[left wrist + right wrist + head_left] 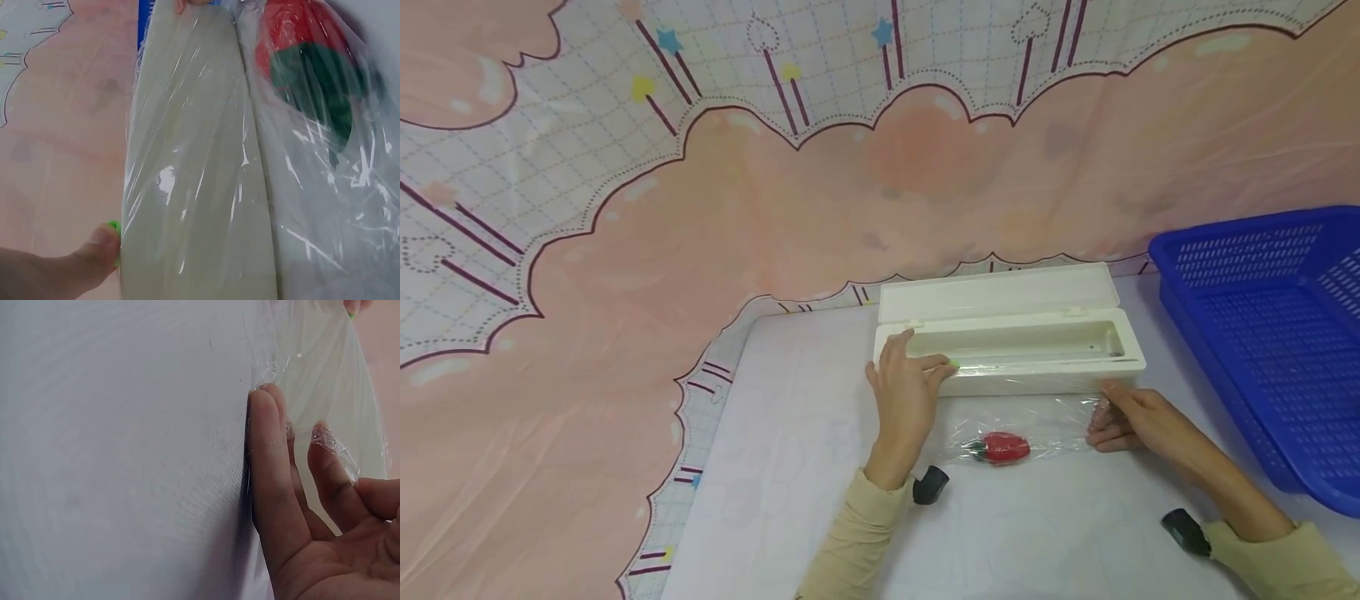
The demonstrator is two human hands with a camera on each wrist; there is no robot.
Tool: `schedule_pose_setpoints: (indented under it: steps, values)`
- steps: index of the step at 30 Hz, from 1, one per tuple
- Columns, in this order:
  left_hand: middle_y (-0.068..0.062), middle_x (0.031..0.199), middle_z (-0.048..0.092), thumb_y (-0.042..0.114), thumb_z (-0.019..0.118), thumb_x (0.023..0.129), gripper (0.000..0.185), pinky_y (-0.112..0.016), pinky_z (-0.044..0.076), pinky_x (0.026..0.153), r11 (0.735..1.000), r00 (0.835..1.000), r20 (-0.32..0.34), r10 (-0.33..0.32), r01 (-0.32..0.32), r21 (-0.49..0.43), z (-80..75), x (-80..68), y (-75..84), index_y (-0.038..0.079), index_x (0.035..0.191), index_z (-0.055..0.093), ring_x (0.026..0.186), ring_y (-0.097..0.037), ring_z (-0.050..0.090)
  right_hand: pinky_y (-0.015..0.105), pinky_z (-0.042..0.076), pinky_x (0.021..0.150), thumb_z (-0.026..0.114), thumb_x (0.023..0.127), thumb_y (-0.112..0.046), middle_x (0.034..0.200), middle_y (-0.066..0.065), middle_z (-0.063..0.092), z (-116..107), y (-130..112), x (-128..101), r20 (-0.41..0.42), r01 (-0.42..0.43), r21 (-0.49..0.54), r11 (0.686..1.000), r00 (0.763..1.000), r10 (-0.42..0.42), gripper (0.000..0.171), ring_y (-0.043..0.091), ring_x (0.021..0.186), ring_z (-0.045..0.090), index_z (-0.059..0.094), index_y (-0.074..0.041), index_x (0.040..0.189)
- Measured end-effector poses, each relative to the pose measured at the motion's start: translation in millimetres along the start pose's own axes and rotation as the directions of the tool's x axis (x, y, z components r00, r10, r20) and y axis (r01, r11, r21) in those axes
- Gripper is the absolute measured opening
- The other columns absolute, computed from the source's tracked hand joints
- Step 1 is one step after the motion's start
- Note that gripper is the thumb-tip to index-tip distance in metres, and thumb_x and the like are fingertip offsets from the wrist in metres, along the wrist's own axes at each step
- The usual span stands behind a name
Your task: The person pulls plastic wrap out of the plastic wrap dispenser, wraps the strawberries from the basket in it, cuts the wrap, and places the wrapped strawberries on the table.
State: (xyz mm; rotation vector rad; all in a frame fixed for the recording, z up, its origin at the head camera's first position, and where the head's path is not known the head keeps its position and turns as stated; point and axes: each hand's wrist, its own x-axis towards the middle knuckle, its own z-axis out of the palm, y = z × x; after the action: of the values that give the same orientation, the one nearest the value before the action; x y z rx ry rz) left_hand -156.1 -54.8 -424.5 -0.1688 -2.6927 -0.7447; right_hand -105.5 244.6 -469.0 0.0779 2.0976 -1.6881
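A clear plastic bag (1060, 425) lies in front of a long white box (1022, 383), whose hinged lid (1000, 292) stands open at the back. Through its film shows a red pepper-shaped thing (1006, 447) with a green top. My left hand (906, 392) is at the box's left front; its thumb and index finger pinch the bag's edge at a small green piece (954, 364). At the bag's right end my right hand (1138, 425) holds the film, with the fingers spread apart at its edge. In the right wrist view, wrinkled film (334, 447) clings to a fingertip.
A blue perforated plastic basket (1232, 392) stands to the right of the box. White cloth (775, 467) covers the table. Behind it hangs a pink patterned cloth (820, 217). Each wrist bears a black camera (931, 485).
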Motion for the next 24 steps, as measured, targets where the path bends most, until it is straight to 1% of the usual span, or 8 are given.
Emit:
schedule_pose_setpoints:
  steps: [3,5,8,11,15,19,24]
  values:
    - [-0.011,0.139,0.059,0.033,0.081,0.077,0.015,-0.07,0.032,0.103,1.0,1.0,-0.003,0.001,-0.001,-0.008,-0.6,0.2,-1.8,0.022,0.087,0.083,0.134,-0.031,0.049,0.032,0.061,0.076,0.024,0.11,-0.04,0.091,0.014,0.071,-0.4,-0.3,-0.4,-0.006,-0.003,-0.013,1.0,1.0,0.003,0.064,0.016,0.081,0.072,0.059,0.012,0.1]
    - [-0.011,0.14,0.058,0.033,0.081,0.077,0.016,-0.064,0.034,0.103,1.0,1.0,-0.002,0.005,-0.005,-0.018,-1.5,0.1,-3.5,0.02,0.087,0.083,0.133,-0.03,0.049,0.032,0.061,0.076,0.024,0.11,-0.04,0.091,0.013,0.071,-0.4,-0.7,-0.6,-0.011,-0.004,-0.021,1.0,1.0,0.004,0.065,0.016,0.081,0.073,0.059,0.013,0.1]
    - [-0.015,0.141,0.056,0.031,0.081,0.077,0.017,-0.058,0.036,0.103,0.999,1.0,-0.002,0.009,-0.009,-0.043,-3.4,-0.1,-6.7,0.017,0.088,0.082,0.132,-0.032,0.049,0.032,0.061,0.074,0.024,0.11,-0.039,0.09,0.013,0.071,1.3,-1.2,-0.5,-0.018,0.012,-0.033,0.999,1.0,-0.013,0.065,0.016,0.079,0.073,0.058,0.016,0.101]
    - [-0.019,0.142,0.053,0.028,0.081,0.078,0.018,-0.055,0.036,0.106,0.997,1.0,0.006,-0.004,0.005,-0.082,-5.0,-0.6,-9.7,0.014,0.089,0.082,0.132,-0.036,0.048,0.032,0.061,0.072,0.023,0.11,-0.037,0.089,0.013,0.07,3.7,-1.4,-0.5,-0.032,0.034,-0.047,0.998,0.999,-0.035,0.064,0.015,0.077,0.072,0.058,0.016,0.1]
    - [-0.024,0.144,0.05,0.025,0.081,0.078,0.017,-0.055,0.033,0.113,0.992,0.998,0.027,-0.052,0.055,-0.111,-6.8,-0.3,-11.2,0.011,0.089,0.082,0.135,-0.042,0.044,0.032,0.061,0.072,0.024,0.11,-0.036,0.088,0.013,0.07,6.6,-2.3,-1.4,-0.048,0.046,-0.045,0.998,0.998,-0.048,0.061,0.016,0.077,0.072,0.057,0.013,0.097]
    - [-0.031,0.143,0.048,0.023,0.082,0.078,0.017,-0.056,0.031,0.115,0.986,0.992,0.053,-0.112,0.118,-0.117,-9.2,1.5,-9.3,0.011,0.089,0.082,0.137,-0.05,0.039,0.032,0.061,0.073,0.025,0.11,-0.037,0.088,0.013,0.069,7.9,-3.8,-2.1,-0.056,0.042,-0.047,0.998,0.997,-0.045,0.061,0.017,0.078,0.073,0.057,0.014,0.098]
    - [-0.035,0.143,0.045,0.024,0.081,0.079,0.016,-0.059,0.028,0.116,0.977,0.983,0.093,-0.16,0.171,-0.127,-11.0,3.8,-5.0,0.011,0.089,0.082,0.137,-0.056,0.034,0.031,0.061,0.073,0.026,0.11,-0.037,0.089,0.013,0.07,8.4,-5.2,-4.3,-0.073,0.026,-0.059,0.998,0.997,-0.031,0.061,0.017,0.079,0.072,0.057,0.014,0.098]
